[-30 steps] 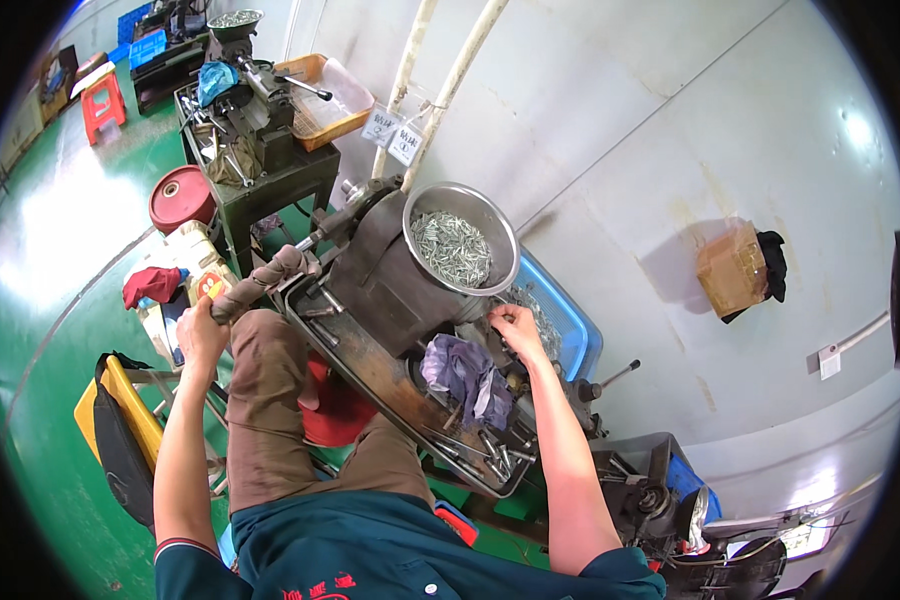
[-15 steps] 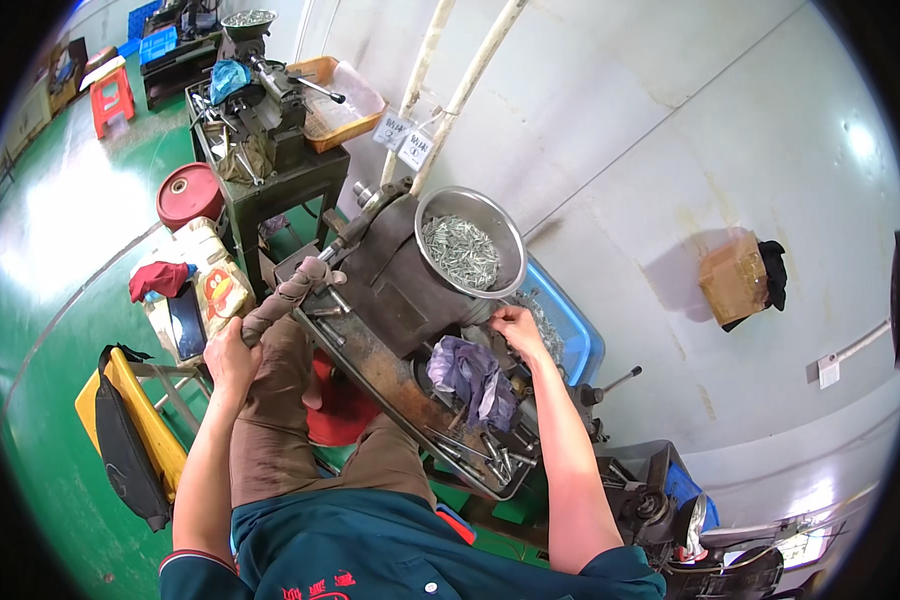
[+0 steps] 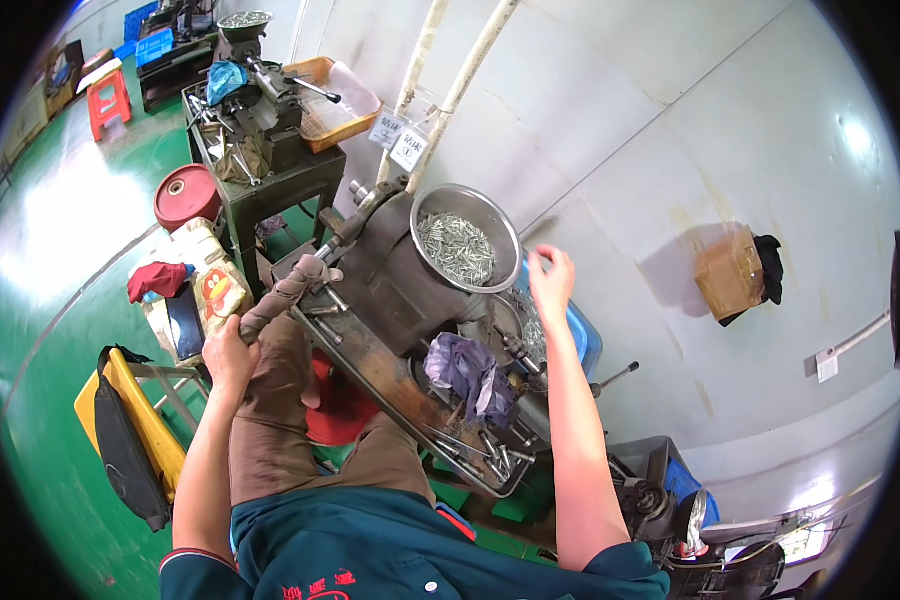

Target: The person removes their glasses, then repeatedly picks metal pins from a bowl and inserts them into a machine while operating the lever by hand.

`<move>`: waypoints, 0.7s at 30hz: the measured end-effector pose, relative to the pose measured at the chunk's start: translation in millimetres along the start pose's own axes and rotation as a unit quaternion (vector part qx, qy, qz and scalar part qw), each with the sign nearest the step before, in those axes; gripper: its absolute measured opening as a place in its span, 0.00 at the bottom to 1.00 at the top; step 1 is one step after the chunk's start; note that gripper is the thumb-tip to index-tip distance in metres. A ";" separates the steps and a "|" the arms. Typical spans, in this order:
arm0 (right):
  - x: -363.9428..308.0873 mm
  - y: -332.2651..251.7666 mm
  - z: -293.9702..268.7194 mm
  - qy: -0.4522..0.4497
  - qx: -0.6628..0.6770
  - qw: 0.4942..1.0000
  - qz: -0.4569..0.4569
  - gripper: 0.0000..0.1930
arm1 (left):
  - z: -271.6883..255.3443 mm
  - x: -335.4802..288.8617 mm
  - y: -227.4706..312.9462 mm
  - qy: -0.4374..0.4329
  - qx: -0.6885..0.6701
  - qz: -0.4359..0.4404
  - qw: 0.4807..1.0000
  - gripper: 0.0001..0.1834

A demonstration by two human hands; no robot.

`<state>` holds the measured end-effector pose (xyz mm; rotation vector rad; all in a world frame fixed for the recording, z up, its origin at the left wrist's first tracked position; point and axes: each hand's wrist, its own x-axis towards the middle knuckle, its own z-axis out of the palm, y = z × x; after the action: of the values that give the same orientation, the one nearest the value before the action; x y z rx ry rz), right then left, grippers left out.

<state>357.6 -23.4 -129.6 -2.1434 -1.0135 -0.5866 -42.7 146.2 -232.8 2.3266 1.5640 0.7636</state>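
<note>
My left hand (image 3: pixel 231 355) is closed around a lever handle (image 3: pixel 280 299) wrapped in brownish cloth, which sticks out from a dark bench machine (image 3: pixel 390 285). On top of the machine sits a metal bowl (image 3: pixel 513 228) holding many small silvery metal pins (image 3: pixel 456 248). Raised just right of the bowl's rim, above a blue bin (image 3: pixel 592 350), is my right hand (image 3: pixel 551 285). Its fingers are bent together toward the thumb; anything between them is too small to make out. Below the bowl, a chuck-like metal spindle (image 3: pixel 516 347) lies in view beside a crumpled purple-grey rag (image 3: pixel 467 378).
Loose metal tools (image 3: pixel 490 455) lie at the bench's near corner. A second machine (image 3: pixel 270 110) stands far left, near an orange basket (image 3: pixel 335 120) and a red drum (image 3: pixel 187 195). On the left is a yellow stool (image 3: pixel 135 425). A cardboard box (image 3: pixel 728 275) hangs on the wall.
My right hand has risen from the spindle area below the bowl to the bowl's right side, uncovering the spindle. My left hand keeps its grip on the lever, almost unmoved.
</note>
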 end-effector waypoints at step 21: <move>12.5 -71.8 32.7 -0.296 -0.140 0.941 -0.086 0.04 | -1.2 -0.2 4.4 0.015 -0.008 0.014 1.000 0.09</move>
<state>311.2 40.0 -115.4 -2.5747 -1.5259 -0.1588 -40.0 144.2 -229.8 2.3404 1.5351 0.8174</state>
